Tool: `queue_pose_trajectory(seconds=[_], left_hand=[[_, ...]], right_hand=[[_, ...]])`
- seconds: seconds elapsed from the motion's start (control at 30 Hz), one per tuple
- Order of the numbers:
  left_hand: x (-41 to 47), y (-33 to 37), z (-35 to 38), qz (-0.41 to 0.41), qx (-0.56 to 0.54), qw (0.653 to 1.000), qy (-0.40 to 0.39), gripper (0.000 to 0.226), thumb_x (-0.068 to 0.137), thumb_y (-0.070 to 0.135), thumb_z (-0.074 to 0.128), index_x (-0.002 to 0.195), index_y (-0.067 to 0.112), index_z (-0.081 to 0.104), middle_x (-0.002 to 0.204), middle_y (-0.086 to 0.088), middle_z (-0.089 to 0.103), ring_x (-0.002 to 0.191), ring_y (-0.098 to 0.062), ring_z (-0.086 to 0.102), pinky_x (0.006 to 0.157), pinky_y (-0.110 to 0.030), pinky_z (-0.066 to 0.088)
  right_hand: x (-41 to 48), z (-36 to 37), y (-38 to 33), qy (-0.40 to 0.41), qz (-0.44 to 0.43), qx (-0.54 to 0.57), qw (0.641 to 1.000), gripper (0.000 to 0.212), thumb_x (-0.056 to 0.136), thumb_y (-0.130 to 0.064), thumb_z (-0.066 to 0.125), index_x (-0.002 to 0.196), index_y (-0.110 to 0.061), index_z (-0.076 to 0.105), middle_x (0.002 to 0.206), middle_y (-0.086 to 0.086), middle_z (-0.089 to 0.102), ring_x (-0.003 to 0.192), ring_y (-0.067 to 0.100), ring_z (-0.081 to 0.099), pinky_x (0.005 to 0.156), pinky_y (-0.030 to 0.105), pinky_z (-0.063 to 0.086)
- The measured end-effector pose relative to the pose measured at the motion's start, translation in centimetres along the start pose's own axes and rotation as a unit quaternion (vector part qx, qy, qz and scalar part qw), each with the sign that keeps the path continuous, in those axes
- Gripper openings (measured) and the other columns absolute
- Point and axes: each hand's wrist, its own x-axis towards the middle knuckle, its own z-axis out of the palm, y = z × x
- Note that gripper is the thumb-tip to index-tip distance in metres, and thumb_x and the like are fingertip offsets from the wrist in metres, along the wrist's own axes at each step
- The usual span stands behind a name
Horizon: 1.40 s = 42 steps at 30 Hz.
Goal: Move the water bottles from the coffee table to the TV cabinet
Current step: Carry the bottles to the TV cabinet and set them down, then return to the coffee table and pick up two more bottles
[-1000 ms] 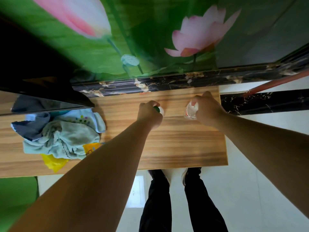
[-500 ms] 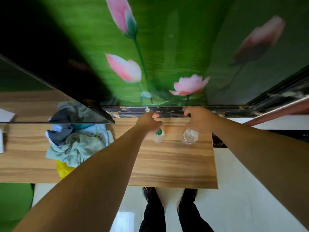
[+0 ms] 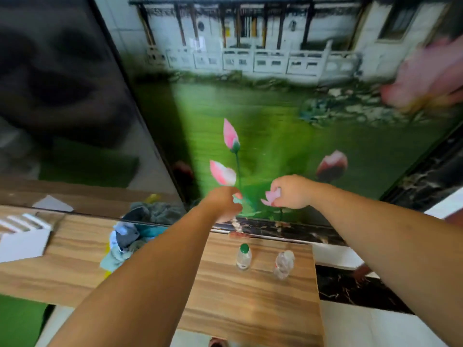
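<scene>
Two small clear water bottles stand upright side by side on the wooden TV cabinet [image 3: 263, 304], near its right end. The left bottle [image 3: 243, 257] has a green cap. The right bottle [image 3: 283, 264] looks crumpled and has a clear or white cap. My left hand [image 3: 225, 204] hovers above and behind the green-capped bottle, fingers curled and holding nothing. My right hand [image 3: 290, 192] hangs above the other bottle, fingers loosely curled around nothing. Neither hand touches a bottle.
A heap of cloths [image 3: 130, 244] lies on the cabinet left of my left arm. A white box [image 3: 22, 244] sits at the far left. A dark TV screen [image 3: 62, 108] leans at the left. A lotus mural wall [image 3: 275, 146] rises behind. White floor lies to the right.
Both hands let go of the bottles and rose away from them. The bottles now stand alone on the cabinet. The view has tilted upward toward the wall.
</scene>
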Motion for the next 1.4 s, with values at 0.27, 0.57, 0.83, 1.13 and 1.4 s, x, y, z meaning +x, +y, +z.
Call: queue_pose_trajectory(seconds=[0.27, 0.57, 0.83, 1.13, 1.4], left_hand=[[-10.9, -0.9, -0.7, -0.139, -0.024, 0.983, 0.12, 0.032, 0.078, 0.024, 0.059, 0.11, 0.02, 0.065, 0.11, -0.007, 0.068, 0.099, -0.025, 0.061, 0.079, -0.025, 0.04], [-27.9, -2.0, 3.6, -0.317, -0.097, 0.911, 0.246, 0.033, 0.086, 0.026, 0.056, 0.118, 0.021, 0.062, 0.12, -0.008, 0.061, 0.11, -0.027, 0.056, 0.087, -0.031, 0.044], [-50.0, -2.9, 10.9, -0.515, -0.16, 0.758, 0.368, 0.032, 0.084, 0.023, 0.057, 0.116, 0.021, 0.062, 0.116, -0.007, 0.062, 0.102, -0.025, 0.058, 0.081, -0.027, 0.044], [-68.1, 7.4, 22.7, -0.633, -0.174, 0.612, 0.441, 0.032, 0.086, 0.026, 0.055, 0.118, 0.022, 0.059, 0.121, -0.006, 0.059, 0.102, -0.023, 0.058, 0.085, -0.033, 0.049], [-78.0, 20.7, 32.9, -0.684, -0.178, 0.512, 0.488, 0.032, 0.081, 0.028, 0.052, 0.112, 0.026, 0.061, 0.113, -0.001, 0.059, 0.087, -0.016, 0.055, 0.072, -0.029, 0.046]], right_hand=[[-2.1, 0.8, -4.4, 0.013, -0.164, -0.008, 0.986, 0.04, 0.087, -0.021, 0.06, 0.126, -0.015, 0.055, 0.096, 0.003, 0.064, 0.072, 0.015, 0.056, 0.058, 0.017, 0.044], [-7.4, 8.1, -15.7, -0.027, -0.334, -0.062, 0.94, 0.029, 0.09, -0.043, 0.055, 0.091, -0.015, 0.064, 0.089, 0.006, 0.066, 0.088, 0.026, 0.058, 0.067, 0.03, 0.042], [-21.4, 18.7, -29.0, -0.097, -0.546, -0.153, 0.818, 0.035, 0.089, -0.046, 0.054, 0.107, -0.018, 0.061, 0.112, 0.009, 0.064, 0.1, 0.028, 0.058, 0.076, 0.029, 0.038], [-40.2, 26.2, -29.3, -0.125, -0.682, -0.236, 0.681, 0.04, 0.091, -0.043, 0.052, 0.118, -0.014, 0.059, 0.121, 0.01, 0.063, 0.111, 0.028, 0.056, 0.085, 0.032, 0.042], [-55.1, 30.7, -24.5, -0.149, -0.744, -0.264, 0.595, 0.043, 0.092, -0.046, 0.052, 0.123, -0.016, 0.055, 0.126, 0.008, 0.061, 0.114, 0.027, 0.054, 0.086, 0.029, 0.039]])
